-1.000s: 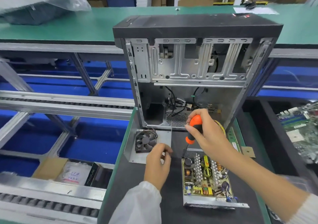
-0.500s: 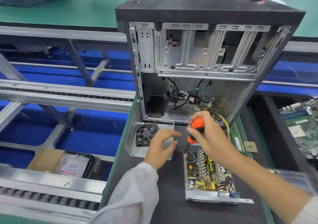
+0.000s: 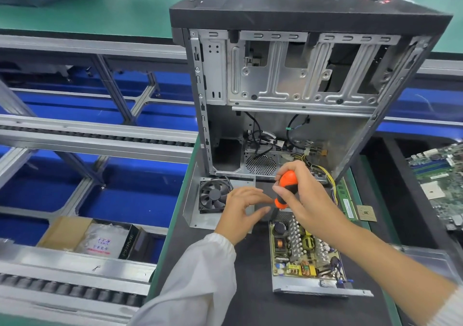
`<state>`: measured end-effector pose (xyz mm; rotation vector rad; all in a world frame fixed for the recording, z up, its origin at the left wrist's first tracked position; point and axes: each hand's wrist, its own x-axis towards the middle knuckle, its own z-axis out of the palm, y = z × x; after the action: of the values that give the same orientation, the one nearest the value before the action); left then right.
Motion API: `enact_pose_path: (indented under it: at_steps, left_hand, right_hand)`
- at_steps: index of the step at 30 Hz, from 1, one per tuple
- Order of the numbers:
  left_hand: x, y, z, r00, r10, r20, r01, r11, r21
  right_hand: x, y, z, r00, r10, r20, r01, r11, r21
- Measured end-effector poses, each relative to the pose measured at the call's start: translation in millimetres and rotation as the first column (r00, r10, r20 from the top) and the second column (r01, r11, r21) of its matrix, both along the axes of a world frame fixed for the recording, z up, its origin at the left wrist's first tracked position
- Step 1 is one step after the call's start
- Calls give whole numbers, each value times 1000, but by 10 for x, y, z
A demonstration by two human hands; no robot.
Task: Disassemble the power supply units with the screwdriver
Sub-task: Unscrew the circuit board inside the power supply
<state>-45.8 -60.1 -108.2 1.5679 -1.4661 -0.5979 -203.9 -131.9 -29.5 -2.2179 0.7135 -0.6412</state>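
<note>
The right hand [image 3: 304,195] grips the orange-and-black-handled screwdriver [image 3: 285,190] upright, tip down at the far end of the open power supply unit with its exposed green circuit board [image 3: 304,250]. The left hand [image 3: 241,213] hovers just beside it, fingers spread and holding nothing. Status: the unit lies on the black mat of the table [image 3: 250,288], cover already off; the grey sheet-metal cover with its black fan [image 3: 214,196] rests alongside. The board sits in its tray, so board removal appears outstanding. The opened grey computer case [image 3: 300,75] stands behind.

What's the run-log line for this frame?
right hand: grips screwdriver over PSU board | left hand: open beside fan
</note>
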Motion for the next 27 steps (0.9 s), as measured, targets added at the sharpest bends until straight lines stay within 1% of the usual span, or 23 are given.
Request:
enact_pose_path:
  at_steps: [8,19,24,27]
  left_hand:
    - [-6,-2,-7,1000,-3,0,3,1000,13]
    - [-5,-2,8,1000,-2,5,2,1000,24]
    - [-12,-12,39,1000,-16,-3,16,1000,13]
    - [1,-19,59,1000,-22,7,22,1000,16]
  right_hand:
    - [4,23,33,1000,-4,-13,4,1000,-29]
    - [5,25,43,999,-37,-28,36,999,-14]
    - [12,51,59,998,-57,-40,53,996,-77]
    - [15,60,94,995,-50,-87,38,990,-135]
